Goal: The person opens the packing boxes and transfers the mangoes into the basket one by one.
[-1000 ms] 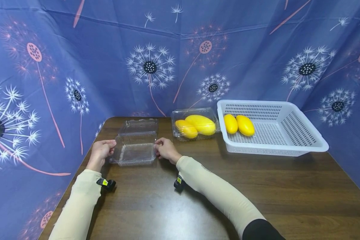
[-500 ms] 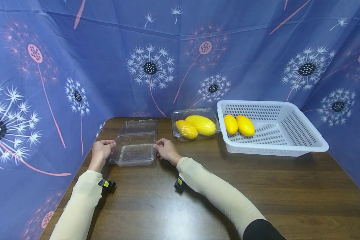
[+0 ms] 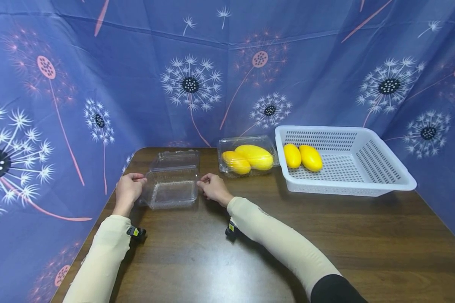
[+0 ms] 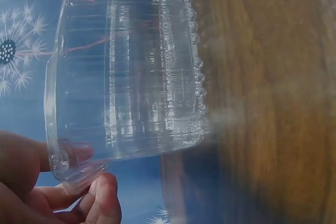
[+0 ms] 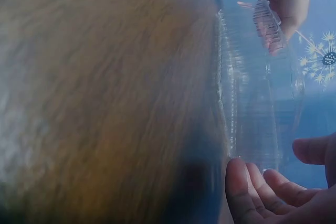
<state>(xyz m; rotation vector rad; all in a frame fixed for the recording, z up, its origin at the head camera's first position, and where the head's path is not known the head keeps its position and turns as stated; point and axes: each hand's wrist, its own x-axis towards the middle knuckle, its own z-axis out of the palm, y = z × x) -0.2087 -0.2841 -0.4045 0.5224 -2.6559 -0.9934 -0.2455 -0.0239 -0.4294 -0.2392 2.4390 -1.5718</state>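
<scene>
A clear plastic clamshell box (image 3: 174,194) lies unfolded at the table's left, its lid (image 3: 176,160) leaning back behind the base. My left hand (image 3: 130,189) pinches the left edge of the box between thumb and fingers, as the left wrist view shows on the rim (image 4: 51,103). Beside the right edge is my right hand (image 3: 214,188); in the right wrist view its thumb (image 5: 310,150) stands apart from its fingers (image 5: 239,179), with nothing gripped between them. Whether those fingertips still touch the box is hard to tell.
Right of it, a second clamshell box (image 3: 227,143) holds two yellow mangoes (image 3: 254,156). A white perforated basket (image 3: 349,188) stands at the back right, with two mangoes (image 3: 310,158) at its left end. Patterned blue cloth (image 3: 227,84) hangs behind the brown table (image 3: 197,261).
My right hand has shifted slightly right, away from the box's edge, and its thumb and fingers have loosened. The left hand and the box are almost where they were.
</scene>
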